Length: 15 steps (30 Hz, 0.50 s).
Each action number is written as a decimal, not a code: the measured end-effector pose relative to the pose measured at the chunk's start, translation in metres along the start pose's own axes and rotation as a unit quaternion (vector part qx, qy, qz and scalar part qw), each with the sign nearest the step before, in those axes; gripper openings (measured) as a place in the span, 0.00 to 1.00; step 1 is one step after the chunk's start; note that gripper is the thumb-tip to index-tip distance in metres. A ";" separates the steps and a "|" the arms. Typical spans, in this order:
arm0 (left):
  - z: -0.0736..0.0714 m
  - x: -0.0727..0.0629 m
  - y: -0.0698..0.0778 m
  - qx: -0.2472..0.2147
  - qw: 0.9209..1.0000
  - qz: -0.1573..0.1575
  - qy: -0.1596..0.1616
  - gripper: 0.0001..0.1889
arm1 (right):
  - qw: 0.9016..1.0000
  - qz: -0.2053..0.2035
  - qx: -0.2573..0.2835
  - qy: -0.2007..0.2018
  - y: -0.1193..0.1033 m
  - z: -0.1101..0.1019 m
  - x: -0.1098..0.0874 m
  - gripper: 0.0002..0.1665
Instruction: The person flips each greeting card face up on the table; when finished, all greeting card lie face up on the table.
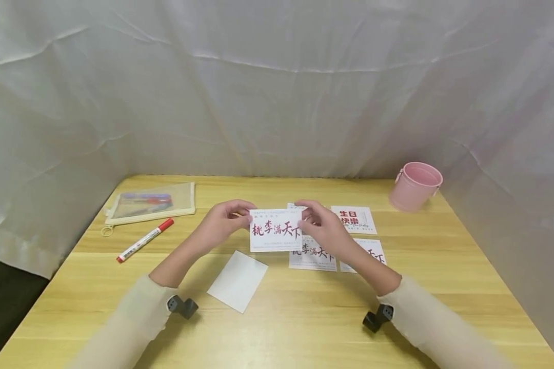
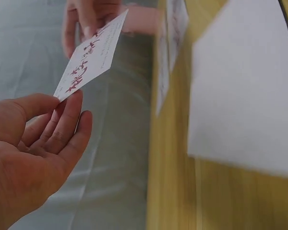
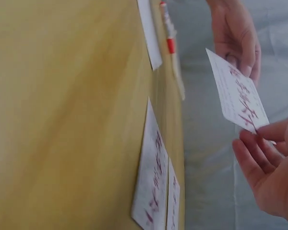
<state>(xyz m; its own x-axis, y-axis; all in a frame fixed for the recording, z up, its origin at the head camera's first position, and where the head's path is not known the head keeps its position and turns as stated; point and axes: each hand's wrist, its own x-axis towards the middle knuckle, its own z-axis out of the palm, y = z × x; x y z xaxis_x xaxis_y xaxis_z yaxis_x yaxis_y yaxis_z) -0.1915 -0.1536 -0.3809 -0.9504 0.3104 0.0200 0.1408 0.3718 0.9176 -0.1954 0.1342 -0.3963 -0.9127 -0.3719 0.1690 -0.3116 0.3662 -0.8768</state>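
Note:
A white card (image 1: 275,230) with dark red Chinese characters is held up above the table, its printed face toward the head camera. My left hand (image 1: 222,225) pinches its left edge between thumb and fingers; the left wrist view shows this grip on the card (image 2: 89,60) closely. On the opposite edge, my right hand (image 1: 325,230) pinches the card, also visible in the right wrist view (image 3: 273,167). Below the left hand lies a blank white card (image 1: 238,281), set at an angle. Printed cards (image 1: 313,260) lie in rows beneath the right hand, which partly hides them.
A card with bold red characters (image 1: 353,219) is at the back of the rows. The pink bucket (image 1: 411,189) stands at the back right. At the left lie a red-capped marker (image 1: 144,241) and a zippered mesh pouch (image 1: 152,202) with pens inside. Grey cloth (image 1: 277,102) hangs behind the table.

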 end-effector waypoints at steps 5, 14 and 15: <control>-0.012 0.016 -0.018 0.003 1.000 -0.023 -0.006 0.14 | 0.995 -0.005 -0.074 -0.060 0.009 0.004 0.035 0.24; -0.025 0.064 -0.055 0.087 0.995 -0.032 -0.037 0.12 | 0.986 0.053 -0.123 -0.096 0.039 0.022 0.088 0.23; -0.026 0.068 -0.058 0.102 0.993 -0.033 -0.039 0.11 | 0.984 0.056 -0.136 -0.096 0.041 0.023 0.092 0.23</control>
<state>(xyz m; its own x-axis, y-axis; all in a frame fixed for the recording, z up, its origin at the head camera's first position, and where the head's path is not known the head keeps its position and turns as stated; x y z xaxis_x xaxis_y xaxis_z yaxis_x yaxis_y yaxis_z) -0.2716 -0.1768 -0.4224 -0.9358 0.3442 -0.0756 0.1403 0.5609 0.8159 -0.2857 0.0955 -0.4272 -0.8865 -0.4616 -0.0335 -0.2946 0.6186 -0.7284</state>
